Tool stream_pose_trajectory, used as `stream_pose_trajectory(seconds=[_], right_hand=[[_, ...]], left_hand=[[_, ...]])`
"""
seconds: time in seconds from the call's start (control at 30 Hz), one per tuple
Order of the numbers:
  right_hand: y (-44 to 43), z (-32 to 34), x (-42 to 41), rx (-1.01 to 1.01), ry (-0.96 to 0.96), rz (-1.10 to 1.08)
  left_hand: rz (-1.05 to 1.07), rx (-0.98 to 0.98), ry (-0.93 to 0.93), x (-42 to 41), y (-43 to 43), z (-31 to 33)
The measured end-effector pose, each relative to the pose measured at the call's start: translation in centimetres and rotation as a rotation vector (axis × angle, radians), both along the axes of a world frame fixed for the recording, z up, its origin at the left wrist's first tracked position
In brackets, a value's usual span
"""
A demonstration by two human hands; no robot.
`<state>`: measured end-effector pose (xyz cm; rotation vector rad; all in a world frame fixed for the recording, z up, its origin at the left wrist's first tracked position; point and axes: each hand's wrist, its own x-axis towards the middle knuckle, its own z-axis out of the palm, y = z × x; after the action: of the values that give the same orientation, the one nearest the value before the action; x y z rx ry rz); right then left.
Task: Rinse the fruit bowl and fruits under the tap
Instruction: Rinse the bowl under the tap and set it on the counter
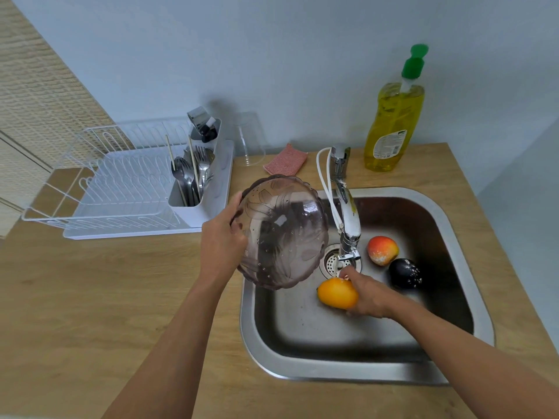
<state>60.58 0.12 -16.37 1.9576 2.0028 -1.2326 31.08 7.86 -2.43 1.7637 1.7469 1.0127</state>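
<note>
My left hand [222, 237] grips the left rim of a clear, smoky-brown perforated fruit bowl [281, 234], tilted on edge over the sink's left side. An orange-yellow fruit [335, 293] is held in my right hand [367, 293] just below the tap spout [351, 225], inside the steel sink [462, 237]. A red-and-yellow fruit [382, 249] and a dark purple fruit [404, 273], both wet, lie on the sink floor to the right of the drain [331, 261].
A white dish rack [121, 182] with a cutlery holder stands on the wooden counter [90, 297] at the left. A pink sponge [286, 160] and a clear glass [249, 140] sit behind the sink. A yellow dish-soap bottle [393, 122] stands at the back right.
</note>
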Motion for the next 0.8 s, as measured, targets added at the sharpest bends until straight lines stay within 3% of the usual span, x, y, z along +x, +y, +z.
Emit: stream_pose_trajectory(seconds=[0.4,0.8], right_hand=[[0.4,-1.1,-1.1,0.113,0.088,0.084],[1.1,-2.5,-0.1,0.163,0.063,0.129]], left_hand=[[-0.024,0.123,0.117,0.1,0.4,2.5],[-0.043,0.169,-0.016,-1.4,3.1,2.8]])
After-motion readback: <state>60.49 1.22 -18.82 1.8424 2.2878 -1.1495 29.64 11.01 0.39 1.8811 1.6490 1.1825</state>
